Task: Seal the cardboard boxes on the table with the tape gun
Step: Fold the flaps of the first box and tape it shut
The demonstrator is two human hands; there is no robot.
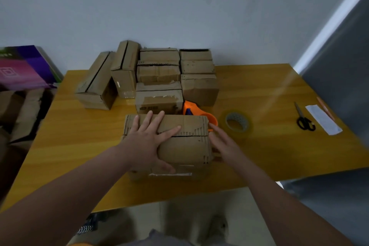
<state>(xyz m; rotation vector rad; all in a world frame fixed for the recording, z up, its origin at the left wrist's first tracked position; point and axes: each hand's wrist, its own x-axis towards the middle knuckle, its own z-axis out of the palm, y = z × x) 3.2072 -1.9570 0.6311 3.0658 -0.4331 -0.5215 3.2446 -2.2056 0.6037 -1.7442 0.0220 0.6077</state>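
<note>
Yellow table (259, 146): left hand (147, 142) spread flat on near cardboard box (185, 150), right hand (224, 144) fingers straight at its end. Box likely light, stiff; hold by ends.

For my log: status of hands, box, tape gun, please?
Left hand flat on near box, right hand open beside it. Flap seam untaped. Tape gun behind box, unheld.

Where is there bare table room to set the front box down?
Bare tabletop lies between the tape roll and the scissors, and along the left edge beside the front box. It is crowded at back centre: stacked boxes, with the tape gun tucked just behind the front box.
</note>
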